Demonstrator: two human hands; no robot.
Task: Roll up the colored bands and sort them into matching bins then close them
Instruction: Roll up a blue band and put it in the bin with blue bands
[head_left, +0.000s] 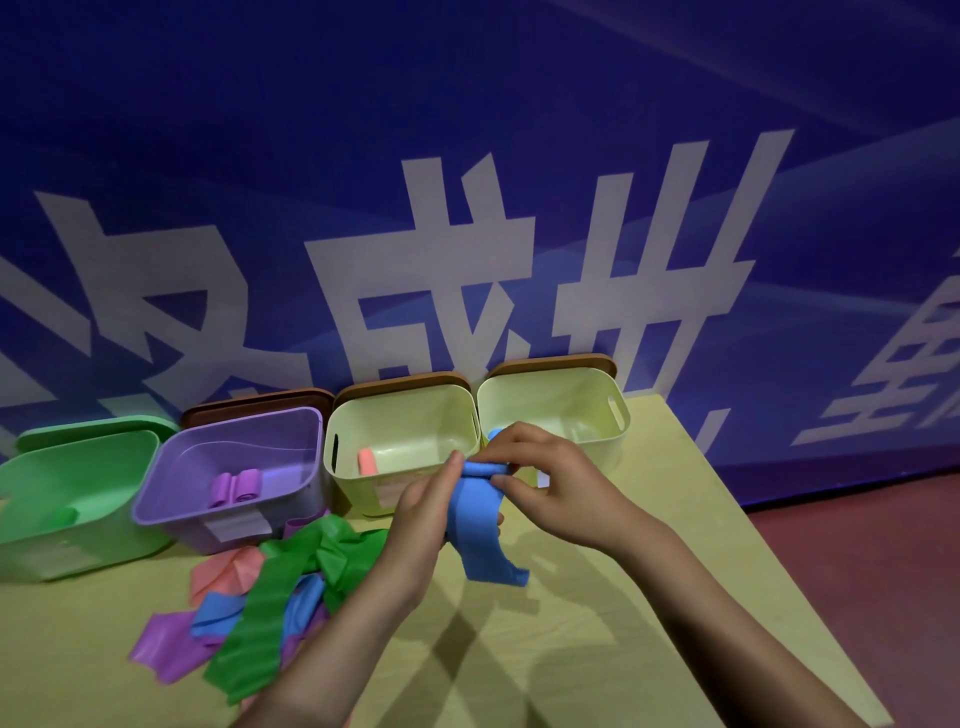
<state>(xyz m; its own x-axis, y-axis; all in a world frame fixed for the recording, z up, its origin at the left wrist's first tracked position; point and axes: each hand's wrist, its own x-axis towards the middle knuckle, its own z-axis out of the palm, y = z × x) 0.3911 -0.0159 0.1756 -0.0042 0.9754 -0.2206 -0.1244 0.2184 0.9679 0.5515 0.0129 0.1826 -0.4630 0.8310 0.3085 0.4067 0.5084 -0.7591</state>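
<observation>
Now both hands pinch blue band (480, 525) mid-roll, just before right cream bin (613, 439): left hand (423, 506) grips below, right hand (540, 467) curls roll. Risk: springy tail unwinds if pinch loosens; 2 cream bins invite mis-sort.

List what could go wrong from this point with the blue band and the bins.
1. The blue band is only partly rolled between both hands, left hand and right hand; its hanging tail may let the roll loosen.
2. Two pale yellow bins look alike, one holding a pink roll, so the roll might go into the wrong bin.
</observation>
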